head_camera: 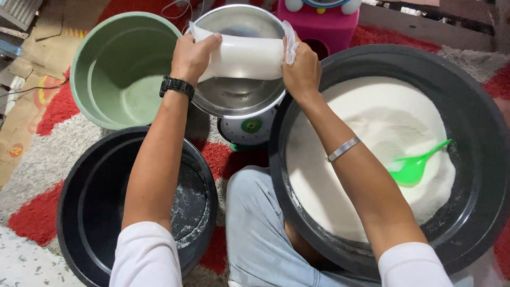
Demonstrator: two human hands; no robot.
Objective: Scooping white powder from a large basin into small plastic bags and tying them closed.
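Observation:
Both hands hold a clear plastic bag (pixel 245 56) filled with white powder, lying sideways over a shiny steel bowl (pixel 234 98). My left hand (pixel 192 56), with a black watch at the wrist, grips the bag's left end. My right hand (pixel 300 69), with a silver bracelet on the forearm, grips the bag's right end, where the loose plastic bunches up. The steel bowl rests on a white and green kitchen scale (pixel 249 128).
A large black basin (pixel 478 122) at right holds a heap of white powder (pixel 372 133) and a green plastic scoop (pixel 414 166). A black tub (pixel 79 212) dusted with powder sits lower left, a green tub (pixel 101 64) upper left. A pink object (pixel 329 24) stands behind. A red and grey rug lies underneath.

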